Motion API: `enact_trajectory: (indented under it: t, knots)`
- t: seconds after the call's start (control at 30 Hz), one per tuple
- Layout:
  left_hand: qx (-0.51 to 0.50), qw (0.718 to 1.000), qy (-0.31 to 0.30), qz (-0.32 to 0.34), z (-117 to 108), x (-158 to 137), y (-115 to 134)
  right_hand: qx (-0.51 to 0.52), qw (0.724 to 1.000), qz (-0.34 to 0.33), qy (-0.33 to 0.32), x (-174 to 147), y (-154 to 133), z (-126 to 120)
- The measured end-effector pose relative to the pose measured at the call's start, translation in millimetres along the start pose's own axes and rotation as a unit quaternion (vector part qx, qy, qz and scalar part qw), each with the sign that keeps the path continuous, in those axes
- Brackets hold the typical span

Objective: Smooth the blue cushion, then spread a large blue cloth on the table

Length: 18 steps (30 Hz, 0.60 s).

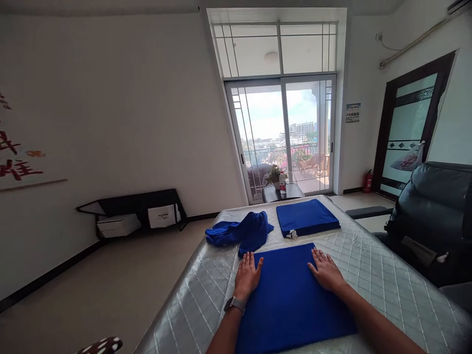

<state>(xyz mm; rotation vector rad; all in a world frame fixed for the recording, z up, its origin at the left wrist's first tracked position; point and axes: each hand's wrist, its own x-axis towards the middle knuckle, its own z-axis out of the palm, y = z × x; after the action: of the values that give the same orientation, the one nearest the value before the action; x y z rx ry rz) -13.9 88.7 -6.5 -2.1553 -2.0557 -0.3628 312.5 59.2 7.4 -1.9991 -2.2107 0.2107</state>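
Observation:
A flat, smooth blue cloth [291, 300] lies in front of me on the silver quilted table cover [372, 275]. My left hand [248, 275] rests palm down on its far left edge, fingers out and thumb apart. On the far right edge my right hand [325, 269] lies the same way, fingers spread. Just beyond the left hand is a crumpled blue cloth [239, 233], heaped loosely. Past the right hand sits a squared stack of folded blue cloth [307, 216], with a white tag [292, 234] at its near edge.
A black armchair [435, 211] stands to the right of the table. Behind the far edge, a small dark table [271, 193] bears a bottle [282, 183] and a potted plant [274, 174]. Along the left wall is a low black rack [143, 196] with white boxes [118, 226].

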Motion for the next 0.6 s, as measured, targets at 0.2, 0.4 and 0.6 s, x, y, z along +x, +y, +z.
enact_trajectory:
  t: [0.2, 0.4, 0.6]
  knots:
    - [-0.025, 0.997, 0.015, 0.065, -8.2, -3.2, 41.0, 0.017, 1.000, 0.000, 0.005, -0.1, 1.6, 0.0]
    - [-0.101, 0.971, -0.020, 0.216, -9.9, -6.4, 170.7, 0.013, 1.000, -0.006, 0.002, -1.3, 3.2, -0.9]
    - [-0.104, 0.960, -0.041, 0.255, -1.6, 6.7, 223.8, -0.020, 0.999, -0.039, 0.006, -1.8, 6.6, 2.7]
